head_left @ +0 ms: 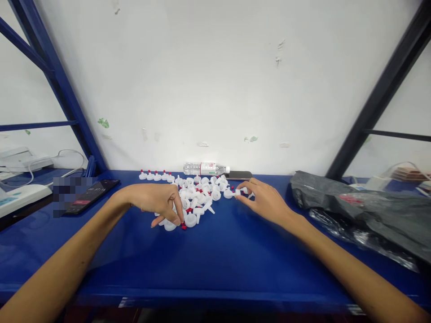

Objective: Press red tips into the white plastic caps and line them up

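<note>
A loose pile of white plastic nozzle caps [190,219] with small red tips among them lies on the blue table. My left hand [161,200] bends down over the pile's near left side, thumb and forefinger closed at a small red tip cap [183,226]. At the pile's right edge, my right hand [264,199] pinches the spout of a white nozzle cap [228,194] between thumb and forefinger. More white pieces show beneath its fingers. Behind the pile on the left, several nozzle caps with red tips [156,176] stand upright in a row.
A clear water bottle [205,168] lies along the wall beside a dark phone [239,175]. Another phone [90,196] with a timer rests at left. Grey plastic bags [357,206] cover the right side. Rack posts [63,85] flank the blue table [215,264].
</note>
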`<state>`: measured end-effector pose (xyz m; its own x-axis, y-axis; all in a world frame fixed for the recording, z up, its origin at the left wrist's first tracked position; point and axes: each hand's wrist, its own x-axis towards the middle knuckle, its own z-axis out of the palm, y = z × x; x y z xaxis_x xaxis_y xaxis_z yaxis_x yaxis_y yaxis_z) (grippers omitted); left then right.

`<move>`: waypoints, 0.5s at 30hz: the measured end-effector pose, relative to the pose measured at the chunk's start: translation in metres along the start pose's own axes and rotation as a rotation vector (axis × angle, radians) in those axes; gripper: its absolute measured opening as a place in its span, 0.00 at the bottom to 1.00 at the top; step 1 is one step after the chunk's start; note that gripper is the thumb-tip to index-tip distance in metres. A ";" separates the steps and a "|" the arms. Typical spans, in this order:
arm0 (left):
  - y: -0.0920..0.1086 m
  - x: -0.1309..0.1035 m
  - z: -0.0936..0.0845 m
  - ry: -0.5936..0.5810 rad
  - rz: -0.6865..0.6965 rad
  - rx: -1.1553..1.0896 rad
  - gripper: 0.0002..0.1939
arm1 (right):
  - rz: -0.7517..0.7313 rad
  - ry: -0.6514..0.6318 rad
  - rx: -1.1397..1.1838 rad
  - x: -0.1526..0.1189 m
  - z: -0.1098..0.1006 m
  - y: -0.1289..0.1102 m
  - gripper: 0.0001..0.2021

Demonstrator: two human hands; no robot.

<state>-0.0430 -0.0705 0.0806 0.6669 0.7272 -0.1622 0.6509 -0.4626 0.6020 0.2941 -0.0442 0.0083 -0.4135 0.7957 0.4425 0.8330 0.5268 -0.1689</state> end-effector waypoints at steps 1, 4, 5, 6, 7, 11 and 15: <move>0.000 0.001 0.000 -0.122 -0.042 0.001 0.13 | -0.003 -0.005 0.005 0.000 0.001 0.000 0.12; 0.001 0.005 0.002 -0.264 -0.157 0.006 0.15 | -0.011 -0.013 0.018 -0.001 0.004 0.000 0.12; 0.002 0.006 0.003 -0.260 -0.183 0.015 0.15 | -0.011 -0.015 0.021 -0.001 0.004 0.000 0.12; 0.002 0.007 0.005 -0.254 -0.204 0.025 0.15 | -0.012 -0.017 0.023 -0.001 0.004 0.000 0.12; 0.002 0.008 0.006 -0.247 -0.218 0.033 0.14 | -0.013 -0.017 0.024 -0.001 0.003 0.000 0.12; 0.001 0.013 0.015 -0.221 -0.252 0.047 0.12 | -0.012 -0.014 0.022 0.000 0.002 -0.002 0.12; 0.007 0.017 0.021 -0.199 -0.269 0.072 0.08 | -0.014 -0.020 0.017 -0.001 0.002 -0.002 0.11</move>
<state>-0.0197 -0.0724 0.0656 0.5211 0.7182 -0.4611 0.8322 -0.3076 0.4613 0.2919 -0.0456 0.0067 -0.4326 0.7939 0.4272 0.8209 0.5428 -0.1776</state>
